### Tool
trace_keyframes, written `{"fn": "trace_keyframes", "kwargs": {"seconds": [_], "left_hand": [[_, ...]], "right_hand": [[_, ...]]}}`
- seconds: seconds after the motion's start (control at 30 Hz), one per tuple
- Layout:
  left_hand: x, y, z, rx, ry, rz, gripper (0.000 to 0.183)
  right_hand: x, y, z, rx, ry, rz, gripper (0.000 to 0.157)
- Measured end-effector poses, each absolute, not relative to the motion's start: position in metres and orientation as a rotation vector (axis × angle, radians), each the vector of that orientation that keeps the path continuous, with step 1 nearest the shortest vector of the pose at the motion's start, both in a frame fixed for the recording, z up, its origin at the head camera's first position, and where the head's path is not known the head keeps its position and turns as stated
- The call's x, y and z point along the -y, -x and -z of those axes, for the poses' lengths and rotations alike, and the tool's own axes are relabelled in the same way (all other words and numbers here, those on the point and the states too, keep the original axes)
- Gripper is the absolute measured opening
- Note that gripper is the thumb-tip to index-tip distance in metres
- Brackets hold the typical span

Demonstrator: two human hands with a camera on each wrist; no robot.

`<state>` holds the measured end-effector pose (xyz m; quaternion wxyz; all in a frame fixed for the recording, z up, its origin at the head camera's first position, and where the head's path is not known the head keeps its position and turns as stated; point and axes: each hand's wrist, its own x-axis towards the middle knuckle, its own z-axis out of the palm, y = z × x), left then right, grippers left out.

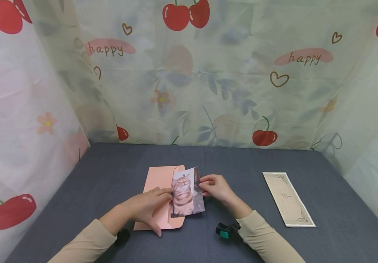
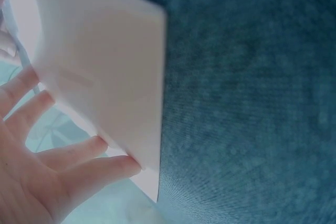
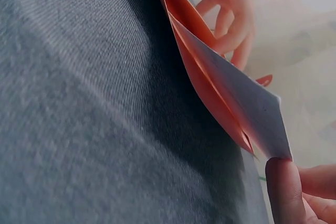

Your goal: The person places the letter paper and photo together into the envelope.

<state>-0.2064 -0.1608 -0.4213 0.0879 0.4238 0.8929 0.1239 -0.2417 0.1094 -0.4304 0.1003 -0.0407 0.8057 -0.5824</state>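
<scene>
A pink envelope (image 1: pixel 157 177) lies on the dark table in the head view, its flap side toward the right. A photo card (image 1: pixel 184 193) with a cat picture overlaps the envelope's right side at a slight tilt. My right hand (image 1: pixel 216 187) pinches the card's right edge between thumb and fingers. In the right wrist view the envelope (image 3: pixel 202 85) gapes open, and the card's (image 3: pixel 252 95) far end lies at its mouth. My left hand (image 1: pixel 143 206) rests over the envelope with fingers spread, fingertips at the card's left edge.
A long beige card (image 1: pixel 287 199) with a white border and corner ornaments lies to the right on the dark tabletop (image 1: pixel 235 164). A black band with a green part (image 1: pixel 225 232) is at my right wrist. A cherry-patterned cloth (image 1: pixel 208 91) hangs behind the table and along its sides.
</scene>
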Motion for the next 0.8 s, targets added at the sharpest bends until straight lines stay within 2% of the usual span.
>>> {"fn": "trace_keyframes", "kwargs": {"seconds": [0.5, 0.8], "left_hand": [[0.161, 0.207, 0.423, -2.660, -1.263, -0.358, 0.097], [0.160, 0.207, 0.422, -2.659, -1.252, -0.349, 0.092]], "right_hand": [[-0.096, 0.240, 0.435, -2.329, 0.154, 1.758, 0.030], [-0.088, 0.236, 0.438, -2.344, 0.165, 1.773, 0.032]]}}
